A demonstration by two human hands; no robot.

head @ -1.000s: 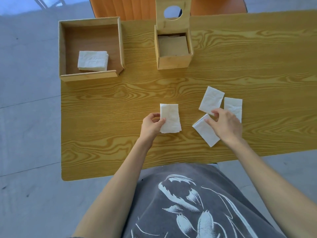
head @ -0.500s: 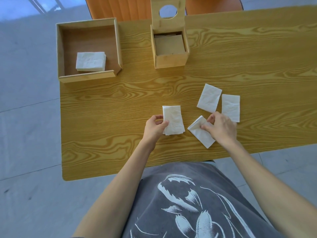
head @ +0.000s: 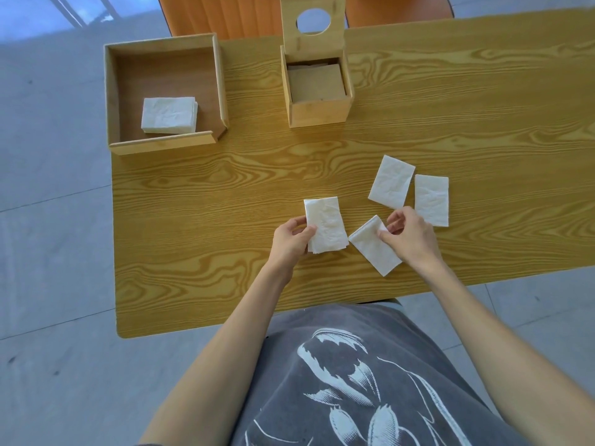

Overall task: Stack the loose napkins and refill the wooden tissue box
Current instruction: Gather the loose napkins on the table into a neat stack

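Note:
My left hand (head: pixel 292 239) grips a small stack of white napkins (head: pixel 326 225) by its left edge, near the middle of the wooden table (head: pixel 199 220). My right hand (head: pixel 409 235) pinches the far corner of a loose napkin (head: pixel 373 251) lying at an angle beside the stack. Two more loose napkins (head: pixel 391 181) (head: pixel 431 197) lie flat just beyond my right hand. The wooden tissue box (head: pixel 317 88) stands at the far middle with its holed lid (head: pixel 313 25) raised upright; no white napkins show inside it.
A shallow wooden tray (head: pixel 217 88) at the far left corner holds a folded pile of white napkins (head: pixel 169 115). An orange chair (head: pixel 225 17) stands behind the table. The table's near edge runs just below my hands.
My right hand has slid the angled napkin leftward toward the stack and now pinches its corner up. The left hand keeps hold of the stack, which tilted slightly.

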